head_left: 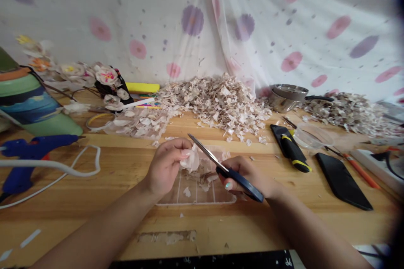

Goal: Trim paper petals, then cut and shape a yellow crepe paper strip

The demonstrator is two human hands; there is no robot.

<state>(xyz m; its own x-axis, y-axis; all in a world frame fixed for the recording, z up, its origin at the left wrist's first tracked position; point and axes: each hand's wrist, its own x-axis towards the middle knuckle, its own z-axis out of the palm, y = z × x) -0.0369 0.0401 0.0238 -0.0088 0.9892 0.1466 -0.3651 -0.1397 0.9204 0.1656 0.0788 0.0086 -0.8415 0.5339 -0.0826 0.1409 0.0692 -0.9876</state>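
Observation:
My left hand pinches a thin, whitish, petal-like piece between thumb and fingers. In my right hand is a pair of scissors with dark blue handles, its blades pointing up and left. The blades look nearly together, and their tips are close to the pale piece; I cannot tell whether they touch it. Beneath both hands lies a clear plastic compartment tray with similar pale scraps in it.
Behind the tray rises a large heap of pale flakes. A blue glue gun with a white cord lies at left, near a painted vase. At right are black-and-yellow pliers, a black phone and a metal bowl.

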